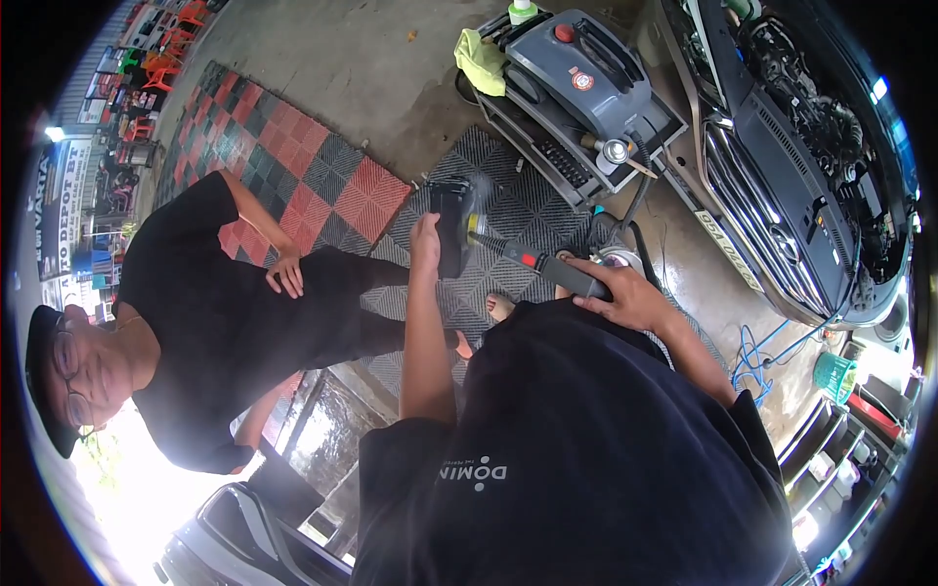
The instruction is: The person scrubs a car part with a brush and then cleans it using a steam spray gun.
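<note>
My left hand (426, 242) grips the near edge of a black rectangular part (450, 230), held up above the floor tiles. What kind of part it is, I cannot make out. My right hand (630, 296) is wrapped around the dark grey handle of a steam gun (532, 258) with a red button. The yellow-ringed tip of the gun points at the right side of the black part, very close to it. A pale mist hangs around the tip. Whether the tip touches the part is unclear.
A grey steam machine (596, 83) sits on a cart, with a yellow-green cloth (481, 63) on its corner. At right stands a car (772, 205) with its engine bay exposed. A person in black (215, 313) stands close on my left. Blue hose (752, 361) lies on the floor.
</note>
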Available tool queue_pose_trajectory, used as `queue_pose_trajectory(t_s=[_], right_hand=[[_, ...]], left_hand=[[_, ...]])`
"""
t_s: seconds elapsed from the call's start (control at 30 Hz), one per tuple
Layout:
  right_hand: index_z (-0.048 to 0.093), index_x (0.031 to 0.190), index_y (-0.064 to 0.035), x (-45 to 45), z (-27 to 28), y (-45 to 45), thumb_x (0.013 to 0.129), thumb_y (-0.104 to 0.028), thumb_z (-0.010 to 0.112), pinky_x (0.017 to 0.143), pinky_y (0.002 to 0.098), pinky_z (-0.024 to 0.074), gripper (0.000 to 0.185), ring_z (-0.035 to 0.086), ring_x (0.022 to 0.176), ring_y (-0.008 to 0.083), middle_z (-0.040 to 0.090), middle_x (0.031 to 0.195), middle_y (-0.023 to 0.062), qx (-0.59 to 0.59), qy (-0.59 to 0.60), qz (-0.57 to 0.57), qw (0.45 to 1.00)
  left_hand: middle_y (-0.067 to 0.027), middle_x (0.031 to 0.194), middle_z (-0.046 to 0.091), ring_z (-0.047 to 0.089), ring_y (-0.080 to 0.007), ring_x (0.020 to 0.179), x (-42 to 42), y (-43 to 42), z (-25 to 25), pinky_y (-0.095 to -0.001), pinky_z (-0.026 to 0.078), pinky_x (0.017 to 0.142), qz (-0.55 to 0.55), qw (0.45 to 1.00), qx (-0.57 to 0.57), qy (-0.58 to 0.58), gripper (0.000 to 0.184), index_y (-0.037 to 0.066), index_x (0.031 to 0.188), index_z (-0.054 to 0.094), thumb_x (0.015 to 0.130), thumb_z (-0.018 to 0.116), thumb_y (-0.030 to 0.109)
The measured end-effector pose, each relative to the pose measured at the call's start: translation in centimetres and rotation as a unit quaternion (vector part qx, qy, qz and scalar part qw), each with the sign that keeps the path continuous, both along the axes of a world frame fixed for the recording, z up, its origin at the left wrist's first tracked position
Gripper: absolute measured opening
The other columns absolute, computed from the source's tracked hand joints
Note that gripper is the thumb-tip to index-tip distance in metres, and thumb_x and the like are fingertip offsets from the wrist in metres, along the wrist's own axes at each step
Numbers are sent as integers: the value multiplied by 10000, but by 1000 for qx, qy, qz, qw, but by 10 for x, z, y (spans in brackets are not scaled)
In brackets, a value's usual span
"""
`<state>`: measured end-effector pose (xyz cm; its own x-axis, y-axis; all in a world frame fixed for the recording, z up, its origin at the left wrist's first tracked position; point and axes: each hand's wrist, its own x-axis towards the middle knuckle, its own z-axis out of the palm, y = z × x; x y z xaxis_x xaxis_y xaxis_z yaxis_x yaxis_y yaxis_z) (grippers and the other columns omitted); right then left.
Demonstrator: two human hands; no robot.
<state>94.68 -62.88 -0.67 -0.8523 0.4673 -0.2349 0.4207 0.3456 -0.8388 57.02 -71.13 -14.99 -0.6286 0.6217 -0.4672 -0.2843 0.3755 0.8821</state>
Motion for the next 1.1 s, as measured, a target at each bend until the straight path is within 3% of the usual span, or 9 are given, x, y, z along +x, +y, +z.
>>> queue_pose_trajectory(t_s=[0.07, 0.13, 0.27, 0.33, 0.47, 0.53, 0.67, 0.9, 1.1], right_hand=[[462, 1503, -141, 0, 1, 0, 940, -324, 678, 919, 459, 506, 630, 661, 1037, 398, 692, 1131, 227, -6, -8, 2, 1000], [469, 1496, -142, 1, 2, 0, 938, -321, 678, 926, 450, 506, 622, 659, 1035, 393, 692, 1137, 218, -10, -23, 30, 999], [517, 1430, -81, -4, -5, -4, 931, -325, 705, 927, 450, 522, 586, 680, 1036, 399, 684, 1195, 213, 35, 12, -11, 999], [521, 1426, -80, -6, 1, -3, 931, -316, 706, 925, 455, 522, 579, 677, 1043, 401, 686, 1193, 209, -21, 5, -45, 999], [520, 1427, -81, -2, 2, -2, 929, -315, 706, 916, 458, 526, 581, 682, 1028, 406, 694, 1168, 218, 19, -4, 8, 1000], [489, 1473, -115, 1, -2, -2, 952, -380, 663, 988, 448, 499, 610, 660, 1088, 382, 658, 1289, 185, -17, -50, 64, 997], [490, 1472, -114, -2, 2, -4, 951, -381, 666, 988, 443, 501, 612, 659, 1096, 380, 664, 1279, 183, -25, -58, 48, 997], [488, 1477, -106, 1, 8, -2, 948, -360, 675, 980, 431, 506, 616, 662, 1108, 365, 661, 1285, 189, -35, -30, 41, 998], [500, 1467, -95, 6, 5, -1, 945, -354, 679, 975, 431, 511, 610, 669, 1095, 368, 669, 1267, 194, -24, -35, 66, 997]], left_hand=[[-16, 884, 547, 515, -134, 835, 0, 0, -1, -284, 430, 805, 1, 999, 9, 35, 284, 21, 934, 626, 938, 588, 302], [-25, 902, 565, 524, -143, 847, -5, 1, -7, -290, 436, 819, 8, 999, -8, -48, 308, 11, 964, 640, 937, 590, 314], [-29, 912, 579, 530, -148, 850, -4, 0, -8, -297, 440, 826, 14, 998, -27, -56, 332, 2, 998, 650, 938, 591, 323], [-52, 1000, 616, 563, -166, 926, -4, -1, -4, -302, 449, 873, 18, 997, -49, -64, 395, -13, 1112, 653, 936, 600, 337], [-83, 1119, 620, 573, -191, 1033, -2, 0, -1, -306, 441, 937, 15, 998, -44, -32, 483, -27, 1230, 613, 933, 609, 354], [-105, 1198, 622, 579, -208, 1104, 0, 0, 3, -308, 435, 980, 16, 999, -39, -12, 552, -36, 1309, 586, 931, 615, 366], [-97, 1170, 629, 580, -203, 1082, 1, -1, 5, -309, 437, 969, 17, 998, -36, 42, 510, -31, 1259, 618, 932, 615, 360], [-70, 1068, 642, 581, -178, 994, -8, -5, -20, -298, 445, 925, 37, 999, 0, -31, 425, -21, 1148, 662, 933, 616, 342], [-50, 1007, 625, 578, -159, 925, 4, -3, 6, -292, 467, 860, 16, 1000, 1, -11, 401, -14, 1140, 655, 939, 614, 330]])
